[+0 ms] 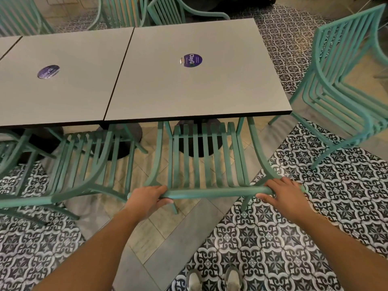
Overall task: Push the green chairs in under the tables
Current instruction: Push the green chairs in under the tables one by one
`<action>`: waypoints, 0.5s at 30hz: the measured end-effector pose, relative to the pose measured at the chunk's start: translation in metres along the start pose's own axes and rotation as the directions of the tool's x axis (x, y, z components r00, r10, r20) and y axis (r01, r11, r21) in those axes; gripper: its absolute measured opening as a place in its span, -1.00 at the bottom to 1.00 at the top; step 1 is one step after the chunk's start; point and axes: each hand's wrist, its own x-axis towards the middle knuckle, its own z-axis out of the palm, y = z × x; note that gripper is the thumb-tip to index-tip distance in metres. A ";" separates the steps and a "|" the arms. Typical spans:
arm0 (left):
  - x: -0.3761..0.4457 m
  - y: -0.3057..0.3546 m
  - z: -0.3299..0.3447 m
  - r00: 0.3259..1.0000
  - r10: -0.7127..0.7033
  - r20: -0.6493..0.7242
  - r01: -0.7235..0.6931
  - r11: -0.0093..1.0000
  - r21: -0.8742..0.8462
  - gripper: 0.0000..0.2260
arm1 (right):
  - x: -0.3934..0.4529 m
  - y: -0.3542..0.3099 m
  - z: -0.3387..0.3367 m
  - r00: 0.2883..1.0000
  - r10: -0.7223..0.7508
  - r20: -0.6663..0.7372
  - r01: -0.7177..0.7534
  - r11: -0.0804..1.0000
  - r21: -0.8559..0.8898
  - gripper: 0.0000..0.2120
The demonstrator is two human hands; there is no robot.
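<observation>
1. You have two hands on show: the left hand [147, 199] and the right hand [283, 193].
2. You can count three grey tabletops: the right table [231, 85], the middle table [84, 91] and a corner of a third table [6, 44] at the far left.
3. Two round purple stickers: one sticker [191, 60] on the right table, a second sticker [48, 71] on the middle one.
4. Two grey shoes [214, 280] at the bottom edge.
5. Green chairs: the held chair [210, 160], its left neighbour [84, 164], and a stack at the right [346, 85]; the far ones are too cropped to count.

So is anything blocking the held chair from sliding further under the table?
Nothing visible does. Both hands, left and right, grip the chair; its seat front is already under the table.
</observation>
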 end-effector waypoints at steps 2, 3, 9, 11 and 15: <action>0.000 -0.003 -0.001 1.000 -0.015 0.007 0.015 1.000 -0.022 -0.63 | 0.002 -0.001 0.001 1.000 0.003 -0.004 -0.003 1.000 0.006 -0.36; 0.001 -0.003 -0.001 1.000 -0.016 0.007 0.016 0.999 -0.031 -0.65 | 0.003 -0.002 0.002 1.000 0.002 -0.012 -0.002 1.000 0.004 -0.38; 0.003 -0.015 0.000 1.000 0.003 -0.030 -0.005 0.997 -0.076 -0.54 | 0.010 -0.007 0.007 1.000 -0.007 -0.004 0.007 1.000 0.001 -0.45; 0.003 -0.017 -0.003 1.000 -0.019 -0.014 0.018 0.997 -0.079 -0.66 | 0.014 -0.009 0.010 1.000 -0.008 -0.015 0.008 1.000 0.008 -0.47; 0.005 -0.018 -0.006 0.997 -0.067 0.032 0.069 0.996 -0.058 -0.70 | 0.018 -0.007 0.015 0.999 -0.016 -0.038 0.016 1.000 -0.002 -0.40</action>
